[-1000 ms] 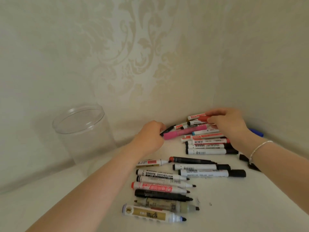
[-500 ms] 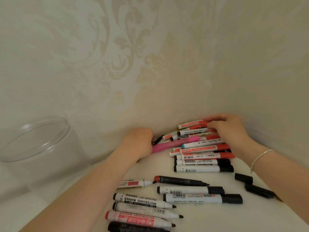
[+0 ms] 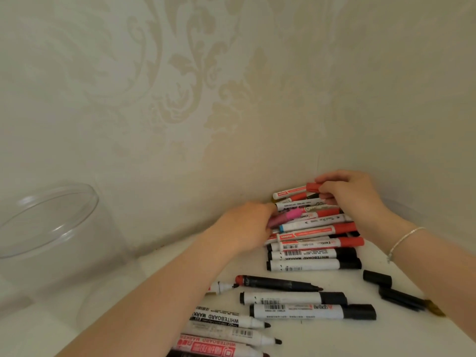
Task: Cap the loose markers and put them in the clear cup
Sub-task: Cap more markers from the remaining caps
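Left hand: fingers curled round pink marker at pile's left edge.
Right hand: pinching red cap of topmost marker.
Marker pile: stacked in wall corner.
Uncapped markers: loose, near edge.
Clear cup: far left, upright, well apart.

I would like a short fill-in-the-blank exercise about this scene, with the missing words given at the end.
1. The right hand pinches the ____ cap of the topmost marker in the pile.
2. The left hand grips a marker whose colour is ____.
3. The clear cup stands on the ____ side of the picture and holds no markers.
4. A loose black cap lies near the ____ forearm.

Missing words: red; pink; left; right
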A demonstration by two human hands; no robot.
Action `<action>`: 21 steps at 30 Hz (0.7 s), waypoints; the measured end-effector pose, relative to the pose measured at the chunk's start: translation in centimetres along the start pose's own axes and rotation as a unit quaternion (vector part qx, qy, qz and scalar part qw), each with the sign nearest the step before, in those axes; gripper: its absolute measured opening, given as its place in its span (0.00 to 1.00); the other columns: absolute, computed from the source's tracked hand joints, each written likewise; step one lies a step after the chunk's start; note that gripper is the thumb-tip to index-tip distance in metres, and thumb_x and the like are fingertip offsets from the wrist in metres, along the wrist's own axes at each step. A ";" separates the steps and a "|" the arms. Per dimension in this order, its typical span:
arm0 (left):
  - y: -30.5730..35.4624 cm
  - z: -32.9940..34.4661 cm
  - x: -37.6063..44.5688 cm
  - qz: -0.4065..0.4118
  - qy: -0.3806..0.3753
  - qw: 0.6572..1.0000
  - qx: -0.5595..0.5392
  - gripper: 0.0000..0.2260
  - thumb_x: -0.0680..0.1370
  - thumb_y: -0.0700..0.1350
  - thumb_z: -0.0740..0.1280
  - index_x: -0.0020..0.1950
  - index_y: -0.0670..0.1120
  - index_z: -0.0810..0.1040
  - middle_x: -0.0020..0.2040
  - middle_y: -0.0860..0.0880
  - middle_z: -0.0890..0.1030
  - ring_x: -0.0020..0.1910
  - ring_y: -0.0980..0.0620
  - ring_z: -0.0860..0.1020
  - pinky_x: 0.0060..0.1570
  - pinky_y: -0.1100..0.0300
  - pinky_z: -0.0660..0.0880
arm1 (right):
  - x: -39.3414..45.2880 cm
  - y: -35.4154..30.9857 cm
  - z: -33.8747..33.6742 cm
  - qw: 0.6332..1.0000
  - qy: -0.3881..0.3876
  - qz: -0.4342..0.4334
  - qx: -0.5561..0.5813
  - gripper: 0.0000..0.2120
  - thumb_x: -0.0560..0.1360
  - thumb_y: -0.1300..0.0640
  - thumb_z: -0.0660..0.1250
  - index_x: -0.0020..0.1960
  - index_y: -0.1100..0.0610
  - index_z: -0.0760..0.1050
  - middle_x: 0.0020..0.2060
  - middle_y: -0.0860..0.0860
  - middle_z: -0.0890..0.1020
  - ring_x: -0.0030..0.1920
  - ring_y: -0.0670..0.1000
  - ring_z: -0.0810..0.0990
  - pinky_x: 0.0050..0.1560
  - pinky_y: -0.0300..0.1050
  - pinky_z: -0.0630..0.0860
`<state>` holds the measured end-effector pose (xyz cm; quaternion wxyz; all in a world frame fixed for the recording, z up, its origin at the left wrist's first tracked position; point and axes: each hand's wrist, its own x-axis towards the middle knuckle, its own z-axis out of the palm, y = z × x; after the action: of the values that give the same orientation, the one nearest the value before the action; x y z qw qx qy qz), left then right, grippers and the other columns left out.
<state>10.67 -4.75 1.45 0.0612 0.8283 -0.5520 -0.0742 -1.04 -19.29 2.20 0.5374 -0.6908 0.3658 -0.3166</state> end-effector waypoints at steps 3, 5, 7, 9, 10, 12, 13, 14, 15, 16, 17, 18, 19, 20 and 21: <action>-0.4 -0.6 0.0 -0.027 -0.034 0.999 0.014 0.08 0.77 0.43 0.63 0.55 0.44 0.75 0.45 0.48 0.78 0.43 0.49 0.75 0.35 0.60 0.68 | 0.0 -0.1 -0.8 1.000 0.014 -0.003 0.003 0.10 0.74 0.68 0.63 0.45 0.56 0.79 0.38 0.54 0.80 0.37 0.48 0.77 0.41 0.40 0.75; -0.6 -1.0 0.1 -0.043 -0.061 0.996 0.039 0.09 0.76 0.42 0.64 0.55 0.42 0.77 0.48 0.45 0.80 0.46 0.46 0.78 0.40 0.58 0.72 | 0.2 0.0 -1.3 1.000 0.027 -0.003 0.009 0.10 0.74 0.69 0.62 0.46 0.57 0.79 0.38 0.54 0.80 0.37 0.48 0.77 0.39 0.39 0.75; -0.7 -1.1 0.3 -0.057 -0.059 0.996 0.042 0.09 0.76 0.42 0.64 0.54 0.42 0.77 0.50 0.44 0.81 0.48 0.45 0.79 0.42 0.57 0.73 | 0.3 0.1 -1.7 0.999 0.037 -0.004 0.010 0.10 0.74 0.69 0.62 0.47 0.58 0.79 0.39 0.55 0.80 0.37 0.49 0.77 0.38 0.39 0.75; -0.6 -1.2 0.4 -0.064 -0.037 0.997 0.032 0.10 0.76 0.41 0.63 0.55 0.43 0.77 0.51 0.43 0.81 0.49 0.45 0.79 0.44 0.56 0.74 | 0.4 0.2 -2.0 0.999 0.040 -0.001 0.009 0.10 0.74 0.69 0.62 0.47 0.58 0.79 0.39 0.55 0.80 0.37 0.50 0.77 0.37 0.40 0.75; -0.5 -1.2 0.5 -0.063 -0.026 0.997 0.027 0.10 0.75 0.40 0.63 0.56 0.43 0.77 0.51 0.43 0.81 0.49 0.45 0.78 0.45 0.56 0.74 | 0.4 0.4 -2.1 0.999 0.039 0.002 0.004 0.10 0.74 0.69 0.62 0.47 0.58 0.79 0.40 0.55 0.80 0.37 0.50 0.77 0.37 0.41 0.75; -0.2 -0.9 0.6 -0.054 -0.009 0.998 0.023 0.10 0.76 0.40 0.61 0.55 0.43 0.77 0.49 0.45 0.80 0.47 0.46 0.78 0.44 0.57 0.74 | 0.5 0.7 -2.5 0.999 0.039 0.008 -0.012 0.11 0.74 0.69 0.61 0.47 0.57 0.79 0.41 0.55 0.80 0.38 0.52 0.78 0.37 0.43 0.76; 0.1 -0.7 0.7 -0.047 0.006 0.999 0.021 0.09 0.77 0.41 0.61 0.55 0.43 0.76 0.49 0.46 0.79 0.47 0.47 0.77 0.43 0.57 0.73 | 0.6 1.0 -2.7 0.999 0.041 0.010 -0.022 0.11 0.74 0.70 0.61 0.45 0.57 0.78 0.42 0.54 0.80 0.39 0.53 0.79 0.37 0.43 0.77; 0.5 -0.3 0.6 -0.034 0.025 0.999 0.013 0.09 0.79 0.43 0.60 0.57 0.45 0.75 0.51 0.47 0.78 0.47 0.49 0.76 0.44 0.58 0.72 | 0.7 1.3 -3.0 0.998 0.046 0.012 -0.036 0.12 0.74 0.70 0.61 0.43 0.55 0.78 0.42 0.54 0.80 0.41 0.54 0.80 0.39 0.44 0.77; 0.9 0.2 0.6 -0.014 0.043 0.999 0.003 0.12 0.81 0.47 0.58 0.62 0.46 0.73 0.56 0.48 0.76 0.50 0.51 0.74 0.48 0.58 0.71 | 0.8 1.8 -3.3 0.997 0.053 0.014 -0.049 0.12 0.74 0.70 0.61 0.43 0.55 0.77 0.43 0.54 0.80 0.43 0.54 0.80 0.40 0.45 0.77; 1.3 0.9 0.5 0.016 0.053 0.998 -0.003 0.17 0.82 0.52 0.56 0.69 0.49 0.69 0.63 0.48 0.73 0.57 0.51 0.72 0.55 0.57 0.70 | 0.8 2.2 -3.6 0.996 0.057 0.015 -0.067 0.11 0.73 0.70 0.61 0.43 0.56 0.77 0.42 0.53 0.80 0.44 0.55 0.79 0.42 0.47 0.77; 1.7 1.6 0.5 0.060 0.056 0.997 0.003 0.22 0.81 0.57 0.55 0.74 0.52 0.63 0.71 0.49 0.67 0.66 0.51 0.68 0.65 0.55 0.66 | 0.8 2.6 -3.8 0.994 0.058 0.014 -0.088 0.10 0.73 0.70 0.62 0.45 0.57 0.77 0.41 0.53 0.79 0.45 0.55 0.79 0.44 0.48 0.77; 2.1 2.2 0.3 0.104 0.050 0.993 0.016 0.24 0.81 0.59 0.54 0.76 0.56 0.58 0.76 0.50 0.59 0.73 0.51 0.60 0.72 0.52 0.59 | 0.7 2.8 -4.0 0.992 0.053 0.012 -0.111 0.10 0.72 0.69 0.62 0.45 0.57 0.77 0.40 0.52 0.78 0.45 0.55 0.78 0.46 0.50 0.77; 2.4 2.8 0.2 0.140 0.039 0.989 0.022 0.25 0.80 0.60 0.55 0.77 0.59 0.55 0.78 0.51 0.53 0.76 0.52 0.54 0.74 0.51 0.53 | 0.7 3.0 -4.2 0.991 0.046 0.010 -0.128 0.09 0.72 0.69 0.63 0.45 0.56 0.76 0.39 0.51 0.78 0.45 0.55 0.78 0.48 0.51 0.77; 2.6 3.1 0.2 0.160 0.032 0.986 0.023 0.25 0.80 0.60 0.56 0.76 0.60 0.55 0.79 0.52 0.52 0.76 0.53 0.51 0.75 0.51 0.51 | 0.6 3.1 -4.4 0.989 0.038 0.012 -0.140 0.09 0.71 0.69 0.64 0.44 0.56 0.76 0.38 0.52 0.78 0.44 0.55 0.78 0.49 0.52 0.78; 2.5 3.3 0.3 0.165 0.032 0.986 0.018 0.23 0.80 0.59 0.56 0.76 0.60 0.58 0.78 0.53 0.54 0.76 0.53 0.53 0.74 0.52 0.52 | 0.6 3.1 -4.5 0.988 0.031 0.014 -0.150 0.08 0.71 0.68 0.65 0.42 0.56 0.76 0.37 0.53 0.79 0.43 0.56 0.78 0.48 0.52 0.78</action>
<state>7.86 -6.06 -1.38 0.0755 0.7288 -0.6801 -0.0263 -5.00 -22.61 0.20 0.4205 -0.7485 0.4350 -0.2715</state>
